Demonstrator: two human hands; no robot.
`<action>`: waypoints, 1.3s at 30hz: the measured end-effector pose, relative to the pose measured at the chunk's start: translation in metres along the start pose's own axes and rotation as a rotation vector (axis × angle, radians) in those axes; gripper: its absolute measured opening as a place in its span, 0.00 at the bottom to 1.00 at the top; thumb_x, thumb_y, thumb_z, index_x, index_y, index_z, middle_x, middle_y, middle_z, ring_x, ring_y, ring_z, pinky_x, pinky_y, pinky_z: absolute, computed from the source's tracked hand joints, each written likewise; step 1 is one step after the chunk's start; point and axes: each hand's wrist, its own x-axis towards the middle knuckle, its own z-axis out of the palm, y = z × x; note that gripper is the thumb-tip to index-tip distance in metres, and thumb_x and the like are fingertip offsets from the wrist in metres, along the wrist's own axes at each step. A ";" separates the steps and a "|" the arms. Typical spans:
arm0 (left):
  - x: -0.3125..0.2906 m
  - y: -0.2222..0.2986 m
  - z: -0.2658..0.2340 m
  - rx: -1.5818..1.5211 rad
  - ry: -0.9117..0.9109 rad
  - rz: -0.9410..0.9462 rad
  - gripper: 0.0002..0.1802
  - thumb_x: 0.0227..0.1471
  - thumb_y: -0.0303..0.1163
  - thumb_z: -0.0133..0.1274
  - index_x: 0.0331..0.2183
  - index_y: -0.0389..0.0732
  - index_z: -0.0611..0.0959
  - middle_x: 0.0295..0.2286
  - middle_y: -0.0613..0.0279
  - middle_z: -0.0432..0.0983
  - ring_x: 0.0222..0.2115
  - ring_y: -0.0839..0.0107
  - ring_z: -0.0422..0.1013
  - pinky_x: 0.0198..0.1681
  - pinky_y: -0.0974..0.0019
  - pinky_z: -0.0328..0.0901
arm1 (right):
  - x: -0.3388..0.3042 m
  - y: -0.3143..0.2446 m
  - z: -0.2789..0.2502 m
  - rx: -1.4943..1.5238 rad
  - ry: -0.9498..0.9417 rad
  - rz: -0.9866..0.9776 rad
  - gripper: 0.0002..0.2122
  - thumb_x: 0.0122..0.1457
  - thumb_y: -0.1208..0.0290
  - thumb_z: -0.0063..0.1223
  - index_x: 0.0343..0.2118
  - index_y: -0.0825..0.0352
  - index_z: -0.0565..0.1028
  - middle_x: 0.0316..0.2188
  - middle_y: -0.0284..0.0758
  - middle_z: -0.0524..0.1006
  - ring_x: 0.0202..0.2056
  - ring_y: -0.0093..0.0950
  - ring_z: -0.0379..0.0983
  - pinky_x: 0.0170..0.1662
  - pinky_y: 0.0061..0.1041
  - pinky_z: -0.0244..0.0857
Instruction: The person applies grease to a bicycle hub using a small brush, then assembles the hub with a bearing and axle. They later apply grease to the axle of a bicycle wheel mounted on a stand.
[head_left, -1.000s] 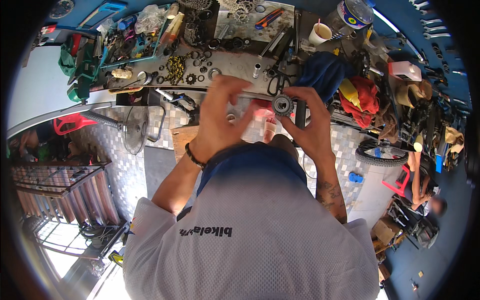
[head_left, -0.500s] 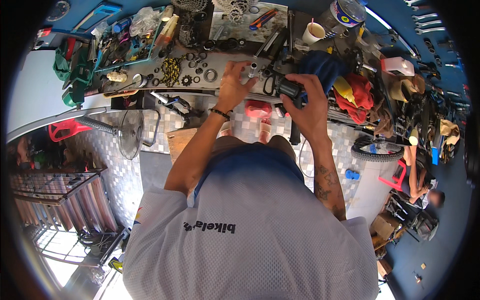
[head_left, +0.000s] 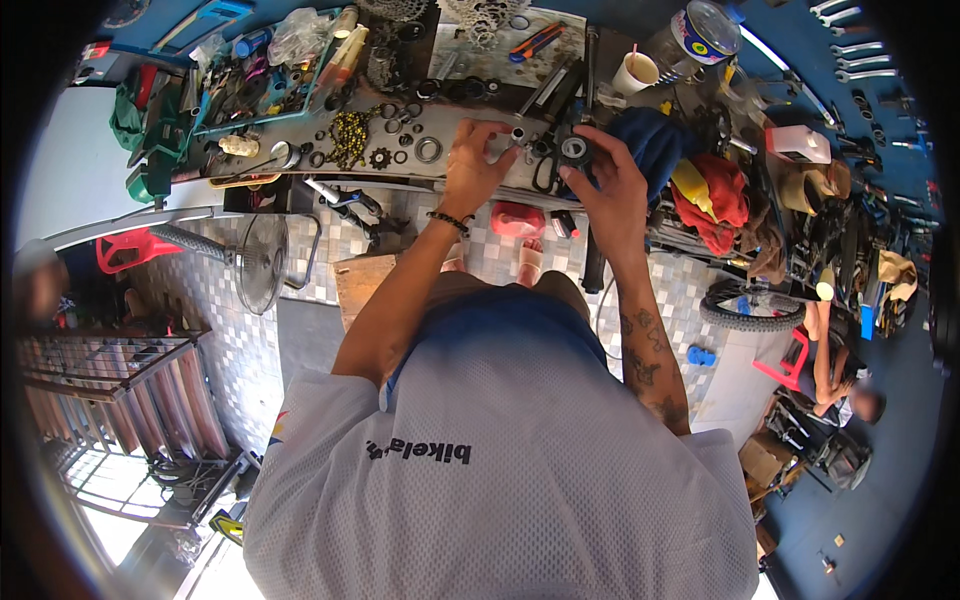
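Over the workbench, my left hand pinches a small silver metal tube between thumb and fingertips. Just to its right, my right hand grips a dark cylindrical part, possibly a bicycle hub piece, with its round, ringed end facing up. The two parts are held close together but apart. Left of my hands, loose rings, a small cog and a metal ring lie on the bench beside a yellow-and-black chain.
Behind my hands lie a utility knife and a paper cup. A blue cloth and a red cloth sit at the right. A fan stands at the left; a seated person is at the far right.
My right hand has turned the dark part so its ringed end shows. The silver tube in my left hand has tilted, showing its open end. A person now appears at the left edge.
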 end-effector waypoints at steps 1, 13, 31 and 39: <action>0.000 0.000 0.000 0.002 0.000 -0.007 0.21 0.47 0.33 0.74 0.44 0.47 0.87 0.37 0.60 0.73 0.30 0.65 0.72 0.35 0.59 0.71 | 0.004 0.004 0.001 -0.042 0.002 -0.017 0.26 0.55 0.85 0.66 0.58 0.68 0.75 0.46 0.38 0.81 0.50 0.28 0.80 0.58 0.28 0.71; -0.002 -0.004 0.002 -0.051 0.012 0.009 0.18 0.45 0.28 0.72 0.41 0.47 0.88 0.36 0.61 0.73 0.28 0.67 0.71 0.34 0.61 0.70 | 0.030 0.031 0.028 -0.283 -0.147 -0.191 0.21 0.56 0.84 0.64 0.54 0.68 0.76 0.50 0.39 0.80 0.51 0.34 0.80 0.56 0.32 0.75; -0.024 0.036 -0.032 -0.117 0.065 0.162 0.20 0.39 0.21 0.67 0.40 0.40 0.87 0.41 0.61 0.85 0.36 0.64 0.77 0.44 0.60 0.69 | 0.006 0.001 0.029 -0.384 -0.185 -0.219 0.22 0.55 0.78 0.68 0.54 0.65 0.76 0.50 0.40 0.80 0.51 0.40 0.79 0.56 0.36 0.73; -0.021 0.058 -0.049 -0.026 0.109 0.290 0.22 0.38 0.20 0.68 0.41 0.38 0.88 0.40 0.60 0.86 0.33 0.65 0.74 0.39 0.63 0.69 | 0.003 -0.025 0.026 -0.401 -0.177 -0.228 0.24 0.54 0.79 0.71 0.55 0.67 0.76 0.51 0.39 0.80 0.52 0.32 0.81 0.55 0.31 0.78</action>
